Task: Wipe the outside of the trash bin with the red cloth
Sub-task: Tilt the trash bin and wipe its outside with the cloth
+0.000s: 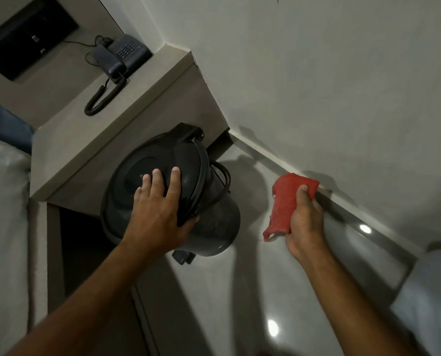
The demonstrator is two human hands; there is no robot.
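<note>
Head view: at centre frame the bin (209, 222) is being steadied on the floor by the left hand (160, 201), spread flat on its lid. Right of it, apart, the cloth (286, 199) is being gripped, bunched, by the right hand (304, 222); firm side strokes are advised.
</note>
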